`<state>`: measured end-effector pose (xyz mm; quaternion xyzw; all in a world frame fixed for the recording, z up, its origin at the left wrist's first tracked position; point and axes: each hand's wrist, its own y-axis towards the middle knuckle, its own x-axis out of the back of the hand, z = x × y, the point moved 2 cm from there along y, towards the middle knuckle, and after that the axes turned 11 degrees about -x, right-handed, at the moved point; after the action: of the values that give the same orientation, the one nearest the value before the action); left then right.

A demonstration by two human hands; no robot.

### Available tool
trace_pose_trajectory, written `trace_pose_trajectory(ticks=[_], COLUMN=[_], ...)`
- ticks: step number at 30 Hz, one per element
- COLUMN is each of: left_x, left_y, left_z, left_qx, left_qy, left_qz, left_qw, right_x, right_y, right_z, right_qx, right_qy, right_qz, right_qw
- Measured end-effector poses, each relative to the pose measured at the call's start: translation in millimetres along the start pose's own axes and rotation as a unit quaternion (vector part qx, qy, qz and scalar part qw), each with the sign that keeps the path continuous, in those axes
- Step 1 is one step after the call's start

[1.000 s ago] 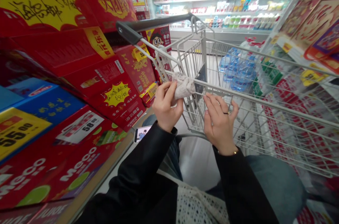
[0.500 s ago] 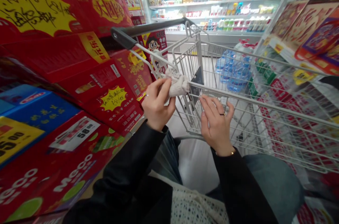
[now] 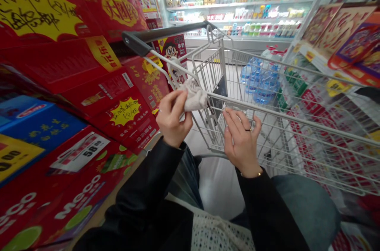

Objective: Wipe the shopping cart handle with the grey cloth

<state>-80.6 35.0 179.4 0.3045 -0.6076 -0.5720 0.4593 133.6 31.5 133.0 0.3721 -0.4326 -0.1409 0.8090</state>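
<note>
Wire cart fills the right of frame, glossy red cardboard boxes stacked along the left, clear plastic water bottles inside the cart. Left hand pinches a crumpled fuzzy cloth at the cart's top rail; right hand open, fingers spread just below it.

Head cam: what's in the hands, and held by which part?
The left hand pinches a crumpled fuzzy cloth by its near end. The right hand holds nothing, open beside the cart's rail.
</note>
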Motion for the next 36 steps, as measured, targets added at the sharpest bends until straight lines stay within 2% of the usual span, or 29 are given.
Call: trace_pose_trajectory(ticks=[3, 7, 9, 11, 13, 17, 19, 21, 25, 27, 30, 34, 36], left_x=[-0.4, 11.8, 15.3, 15.0, 11.9, 4.2, 3.2, 5.6, 10.9, 8.9, 0.5, -13.9, -14.5], left_y=[-11.9, 19.4, 37.3, 42.2, 30.1, -18.9, -32.8, -30.2, -0.4, 3.4, -24.3, -83.8, -91.8], left_z=[-0.2, 26.9, 37.7, 38.8, 30.0, 5.1, 1.1, 5.7, 23.1, 22.7, 2.0, -36.2, -41.5], left_qx=[0.014, 0.045, 0.052, 0.05, 0.046, 0.046, 0.051, 0.06, 0.071, 0.071, 0.062, 0.044, 0.047], left_qy=[-0.001, 0.046, 0.05, 0.043, 0.029, -0.007, -0.013, -0.005, 0.021, 0.013, -0.001, -0.037, -0.042], left_qz=[0.005, -0.091, -0.102, -0.083, -0.049, 0.037, 0.059, 0.038, -0.048, -0.057, -0.024, 0.129, 0.137], left_qw=[1.0, 0.994, 0.992, 0.994, 0.997, 0.998, 0.997, 0.997, 0.996, 0.996, 0.998, 0.99, 0.989], right_x=[0.2, -0.7, -1.0, -1.1, -0.9, -0.2, 0.0, 0.1, -0.1, -0.2, 0.1, 1.2, 1.5], right_y=[-0.4, -1.2, -1.4, -1.4, -1.3, -1.0, -0.7, -0.6, -0.6, -0.6, -0.2, 0.0, -0.4], right_z=[0.2, -0.6, -0.8, -0.6, -0.1, 0.8, 0.8, 0.6, 0.3, 0.4, 1.1, 1.6, 1.2], right_qx=[0.0, -0.004, -0.005, -0.006, -0.005, -0.002, -0.005, -0.007, -0.007, -0.007, -0.005, -0.005, -0.006], right_qy=[0.0, -0.004, -0.005, -0.003, 0.001, -0.003, -0.006, -0.005, 0.001, -0.001, -0.01, -0.026, -0.024], right_qz=[0.005, 0.011, 0.011, 0.01, 0.007, 0.004, 0.007, 0.009, 0.008, 0.005, 0.004, 0.014, 0.021], right_qw=[1.0, 1.0, 1.0, 1.0, 1.0, 1.0, 1.0, 1.0, 1.0, 1.0, 1.0, 1.0, 0.999])
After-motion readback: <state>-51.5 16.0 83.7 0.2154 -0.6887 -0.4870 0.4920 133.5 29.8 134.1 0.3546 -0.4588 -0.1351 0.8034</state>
